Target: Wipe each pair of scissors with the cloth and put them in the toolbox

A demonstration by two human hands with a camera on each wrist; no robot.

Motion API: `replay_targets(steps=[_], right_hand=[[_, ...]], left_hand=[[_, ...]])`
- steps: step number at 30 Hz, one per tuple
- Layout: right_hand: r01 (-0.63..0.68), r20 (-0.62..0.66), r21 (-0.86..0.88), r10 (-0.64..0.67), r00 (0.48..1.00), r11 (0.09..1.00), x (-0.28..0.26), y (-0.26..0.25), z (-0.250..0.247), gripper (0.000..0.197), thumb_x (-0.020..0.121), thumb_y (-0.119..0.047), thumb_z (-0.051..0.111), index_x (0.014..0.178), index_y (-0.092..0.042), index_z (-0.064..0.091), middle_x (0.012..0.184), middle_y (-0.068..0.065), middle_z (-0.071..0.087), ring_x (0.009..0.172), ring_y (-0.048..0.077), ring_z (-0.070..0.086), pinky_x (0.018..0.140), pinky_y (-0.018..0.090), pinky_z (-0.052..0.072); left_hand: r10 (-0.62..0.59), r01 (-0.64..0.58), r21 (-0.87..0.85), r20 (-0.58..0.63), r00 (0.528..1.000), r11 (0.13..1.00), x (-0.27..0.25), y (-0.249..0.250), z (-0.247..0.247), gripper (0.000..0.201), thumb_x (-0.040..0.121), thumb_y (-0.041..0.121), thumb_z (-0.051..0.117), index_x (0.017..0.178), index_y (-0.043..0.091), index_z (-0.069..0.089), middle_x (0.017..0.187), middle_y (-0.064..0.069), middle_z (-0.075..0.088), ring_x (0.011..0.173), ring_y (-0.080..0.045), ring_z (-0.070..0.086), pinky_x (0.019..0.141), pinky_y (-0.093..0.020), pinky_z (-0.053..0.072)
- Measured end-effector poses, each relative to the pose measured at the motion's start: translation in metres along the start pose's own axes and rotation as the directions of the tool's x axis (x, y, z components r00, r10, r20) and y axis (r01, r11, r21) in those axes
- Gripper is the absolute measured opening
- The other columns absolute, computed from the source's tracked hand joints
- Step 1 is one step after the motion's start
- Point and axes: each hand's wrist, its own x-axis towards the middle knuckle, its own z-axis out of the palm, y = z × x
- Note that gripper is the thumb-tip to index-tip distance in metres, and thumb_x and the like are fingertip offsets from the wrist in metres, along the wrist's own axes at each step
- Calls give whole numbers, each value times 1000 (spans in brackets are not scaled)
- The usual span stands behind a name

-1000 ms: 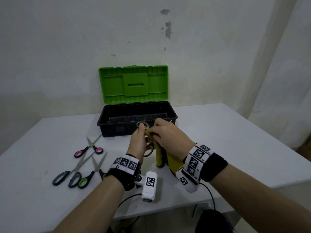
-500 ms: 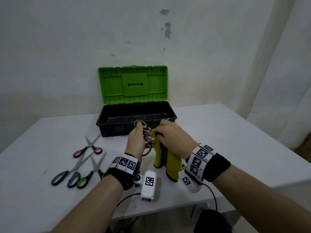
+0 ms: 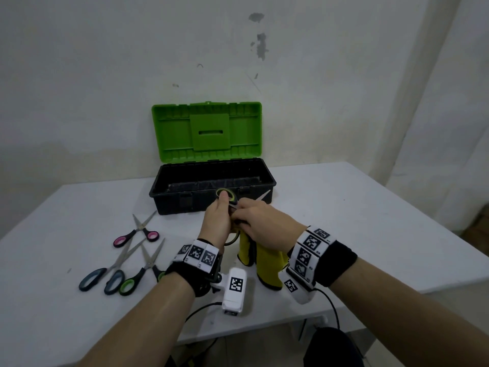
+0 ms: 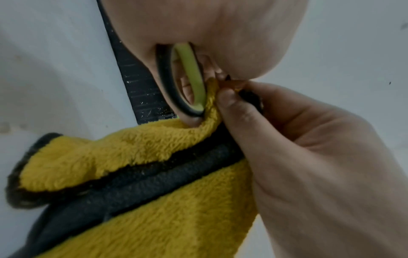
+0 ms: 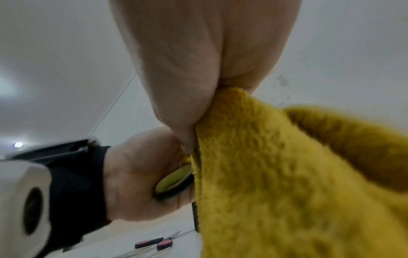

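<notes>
My left hand (image 3: 217,221) grips a pair of green-and-black handled scissors (image 3: 226,195) by the handles, in front of the toolbox. One handle loop (image 4: 189,82) shows under my palm in the left wrist view. My right hand (image 3: 260,223) pinches the yellow cloth (image 3: 267,262) around the blades near the pivot; a blade tip (image 3: 264,195) pokes out past my fingers. The cloth (image 4: 141,200) hangs down, black-edged. The black toolbox (image 3: 211,188) stands with its green lid (image 3: 207,132) raised.
Three more pairs lie on the white table (image 3: 370,221) at the left: pink-handled scissors (image 3: 136,233), grey-blue-handled scissors (image 3: 105,274) and green-handled scissors (image 3: 140,274). The wall is close behind the toolbox. The table's front edge is near my forearms.
Both hands have lifted the scissors and cloth slightly towards the toolbox. My right hand has slid back along the blades towards the pivot, so a blade tip now shows.
</notes>
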Motion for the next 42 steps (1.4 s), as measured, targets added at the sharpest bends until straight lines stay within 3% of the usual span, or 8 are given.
replay_targets(steps=[3,9,13,19,25,28,36,42], right_hand=[[-12,-15,-37,12,1000,999,-1,8,-7,23,97,-17,49,113,-16,66,105,3,49,88,23,55,81,42,49],[34,-11,-41,-34,999,999,-2,2,0,23,97,-15,49,112,-12,66,106,5,51,88,25,55,80,43,48],[-25,-78,-21,23,997,999,-5,19,-11,24,98,-15,48,112,-16,67,104,2,51,91,21,55,82,38,48],[-14,-129,-2,14,992,1000,-1,13,-2,22,97,-15,49,110,-14,66,102,2,51,89,21,55,78,40,49],[-34,-166,39,40,985,999,-8,24,-6,22,97,-14,51,110,-14,69,99,-4,49,86,12,50,78,24,43],[-34,-220,63,47,974,997,-2,21,-4,21,96,-12,52,109,-14,69,103,0,53,87,13,50,78,27,44],[-267,-294,159,304,906,950,-14,77,-4,19,93,-10,58,104,-12,73,94,-2,52,91,20,56,78,23,41],[-398,-158,205,431,888,894,5,105,14,20,94,-24,60,109,-15,69,106,6,60,102,23,56,80,19,36]], left_hand=[[-7,7,-2,15,1000,1000,-2,-2,-1,50,107,40,30,92,9,66,84,-14,67,77,-27,64,75,-44,56],[-30,30,-31,5,1000,999,0,-1,3,48,107,40,32,84,8,59,64,-3,58,61,-19,57,55,-29,48],[-40,38,-71,-24,999,997,-2,0,-3,52,107,40,31,95,3,65,51,6,60,50,-14,57,47,-28,52],[-44,40,-87,-48,998,995,2,0,-1,52,106,43,33,90,6,66,62,-4,55,60,-21,53,60,-37,53],[-45,30,-139,-103,994,990,7,4,-9,52,107,39,32,90,3,66,61,-2,47,49,-14,49,47,-30,54],[-39,28,-131,-79,996,991,5,4,0,52,107,39,31,89,5,67,54,2,51,49,-13,52,47,-30,52],[-37,-36,-247,-283,959,968,29,9,-15,50,106,42,33,96,4,63,67,-6,58,55,-22,55,45,-28,52],[-49,-20,-278,-240,969,960,31,9,2,48,106,43,33,96,6,63,80,-10,66,58,-20,57,46,-29,54]])
